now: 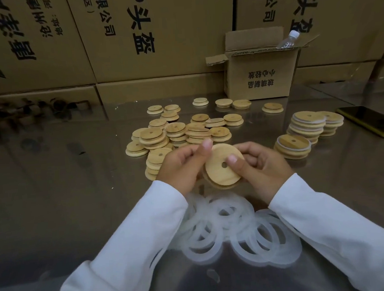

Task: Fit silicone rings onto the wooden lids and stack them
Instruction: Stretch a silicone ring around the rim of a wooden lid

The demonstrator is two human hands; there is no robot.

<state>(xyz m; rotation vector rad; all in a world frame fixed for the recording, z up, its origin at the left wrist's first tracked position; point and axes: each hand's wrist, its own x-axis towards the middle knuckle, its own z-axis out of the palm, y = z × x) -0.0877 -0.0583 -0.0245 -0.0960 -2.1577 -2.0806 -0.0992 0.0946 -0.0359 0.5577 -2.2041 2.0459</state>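
A round wooden lid (219,173) with a centre hole is held tilted above the table between both hands. My left hand (183,166) grips its left edge, thumb up over the rim. My right hand (258,163) holds the right side, thumb pressed near the hole. A heap of translucent white silicone rings (232,228) lies on the table below my wrists. Several loose bare wooden lids (179,132) are piled behind my hands. To the right stand stacks of lids with rings fitted (306,124), with a lower stack (293,146) in front.
A steel table (76,175) carries everything. A dark phone (371,121) lies at the right edge. A small open cardboard box (261,78) with a plastic bottle (289,39) in it stands at the back. Large cartons (135,36) wall the rear.
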